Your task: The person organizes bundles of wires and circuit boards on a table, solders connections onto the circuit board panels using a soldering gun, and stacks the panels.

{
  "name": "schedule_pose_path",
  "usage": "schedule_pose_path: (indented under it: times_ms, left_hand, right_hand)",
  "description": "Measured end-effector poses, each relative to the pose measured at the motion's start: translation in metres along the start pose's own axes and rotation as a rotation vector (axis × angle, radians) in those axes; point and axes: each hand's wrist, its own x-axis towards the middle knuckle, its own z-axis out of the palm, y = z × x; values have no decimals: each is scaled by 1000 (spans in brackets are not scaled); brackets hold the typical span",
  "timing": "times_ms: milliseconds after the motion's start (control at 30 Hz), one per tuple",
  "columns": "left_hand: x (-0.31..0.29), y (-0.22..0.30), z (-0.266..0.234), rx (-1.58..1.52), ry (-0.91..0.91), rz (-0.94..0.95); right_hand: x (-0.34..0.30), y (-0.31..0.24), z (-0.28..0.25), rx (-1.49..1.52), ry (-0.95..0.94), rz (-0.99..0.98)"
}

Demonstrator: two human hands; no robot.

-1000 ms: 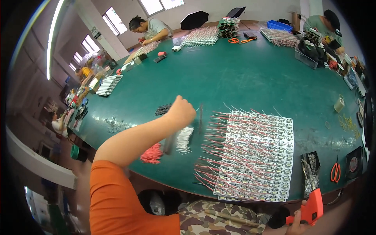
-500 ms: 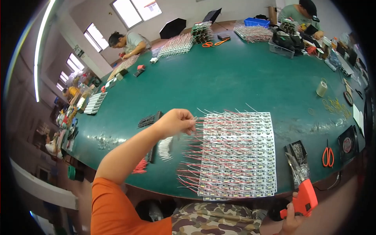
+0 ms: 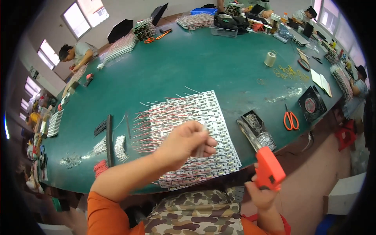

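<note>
My left hand (image 3: 182, 145) is raised over the sheet of white circuit boards (image 3: 225, 147), thumb and fingers pinched. Something small and pale shows at the fingertips; its kind is blurred. Rows of red and white wires (image 3: 143, 127) stick out from the boards' left side. In my right hand (image 3: 261, 196) is a red-orange soldering gun (image 3: 270, 168), gripped by its handle. Its metal tip points up and left, over a black open box (image 3: 244, 121) of solder scraps. Part of the sheet is hidden behind my left hand and forearm.
A dark bar (image 3: 109, 139) lies left of the boards, among bundles of white wires (image 3: 120, 149), red wires (image 3: 100, 167) and black wires (image 3: 100, 127). Orange-handled scissors (image 3: 291, 120), a black fan (image 3: 312, 103) and a spool (image 3: 270, 58) lie rightward. Other people work around the green table.
My left hand has moved from the wire ends at the boards' left edge to over the boards. The view has swung right. The soldering gun's tip now reaches over the black box.
</note>
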Motion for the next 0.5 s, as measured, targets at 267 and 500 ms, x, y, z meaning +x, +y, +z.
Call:
schedule_pose_path:
  times_ms: [267,500]
  left_hand:
    - [13,-42,71,-41,11,-134]
    - [10,-60,65,-25,-11,-165]
  right_hand:
    - [36,-2,39,-168,57,-333]
    - [35,11,47,-228,155,-366]
